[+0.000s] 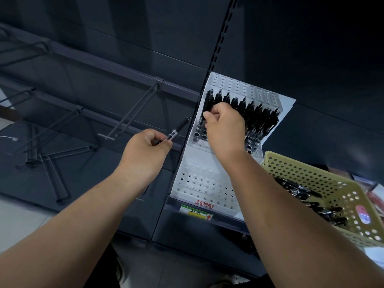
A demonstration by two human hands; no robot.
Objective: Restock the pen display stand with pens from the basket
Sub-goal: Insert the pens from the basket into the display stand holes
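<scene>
The loose pen [179,128] is out in the air, its back end pinched in the left hand [145,148], its tip pointing up toward one o'clock, just beside the left edge of the pen display stand [204,163]. It's a slim thing: dark grip, clear barrel. I'd call it light, stiff and a bit slick on that clear plastic. The rubbery dark grip looks the better place to take hold for steering the tip into a hole.

Over at three o'clock from it, the right hand [224,125] is up on the stand's upper tier, thumb and fingers curled onto the end pen [208,100] at the left of the row of pens [256,113]. It looks like a pinch on the barrel, though the knuckles hide most of the contact. Open holes sit right below that hand, and the lower tier stands bare of pens.

At four o'clock from the stand, touching its corner, the yellow basket [299,169] holds a heap of black pens [301,191]. At six o'clock is the price label [196,212]. Off at nine o'clock, bare metal hooks [133,113] jut from the dark shelving.
</scene>
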